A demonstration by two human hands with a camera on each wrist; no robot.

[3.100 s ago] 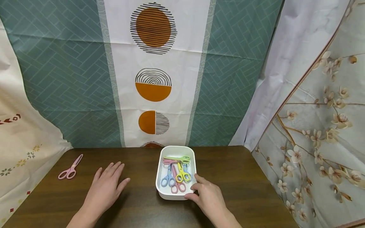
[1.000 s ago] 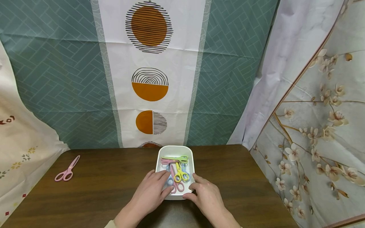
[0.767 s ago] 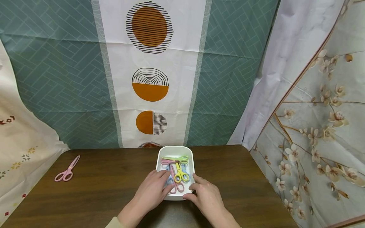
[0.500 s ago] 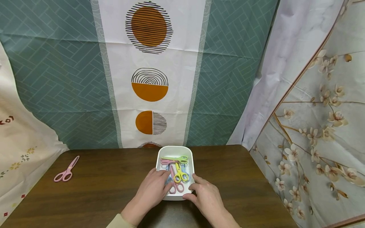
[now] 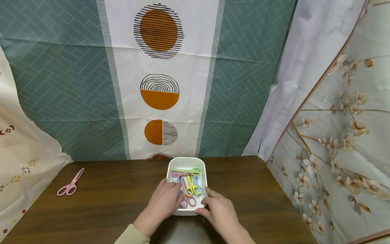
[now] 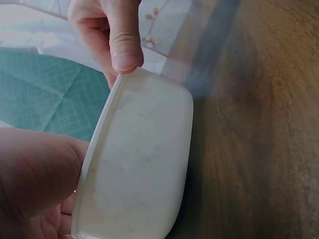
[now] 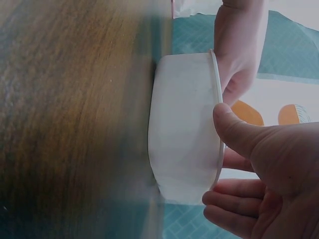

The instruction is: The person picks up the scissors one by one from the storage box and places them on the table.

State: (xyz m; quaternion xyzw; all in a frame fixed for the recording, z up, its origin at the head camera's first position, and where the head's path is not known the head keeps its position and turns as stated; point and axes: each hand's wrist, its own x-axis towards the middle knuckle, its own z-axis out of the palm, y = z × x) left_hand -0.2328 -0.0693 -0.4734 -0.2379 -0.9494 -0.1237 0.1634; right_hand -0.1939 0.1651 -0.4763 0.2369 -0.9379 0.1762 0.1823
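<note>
1. Patterned cloths, teal herringbone with a white strip of orange discs (image 5: pixel 159 32), hang behind a dark wooden table (image 5: pixel 115 200); a floral sheet (image 5: pixel 341 142) drapes along its right side.
2. Near the table's front middle stands a white tray (image 5: pixel 186 161), a rounded oblong tub whose long axis runs away from the person toward the backdrop.
3. Inside it lies a heap of small scissors: a green pair (image 5: pixel 188 170) across the far end with its blades pointing left, a pink pair (image 5: pixel 177 174) just beneath it, also crosswise, and a yellow pair (image 5: pixel 191 187) lengthwise, finger loops toward the person.
4. Beside the yellow pair, another pink pair (image 5: pixel 188 199) lies lengthwise with its loops at the near end; a blue pair (image 5: pixel 180 191) is mostly hidden under the fingers.
5. Both hands clasp the tray's near end. The left hand (image 5: pixel 166 200) grips the near-left rim, thumb on the outer wall in the left wrist view and fingertips curled over the edge among the scissors.
6. The right hand (image 5: pixel 220 211) grips the near-right corner, its thumb (image 7: pixel 234 130) pressed on the rim and its fingers curled under the wall.
7. Well to the left of the left hand's fingers, a lone pink pair of scissors (image 5: pixel 70 183) lies on the table, blades pointing away and slightly right.
</note>
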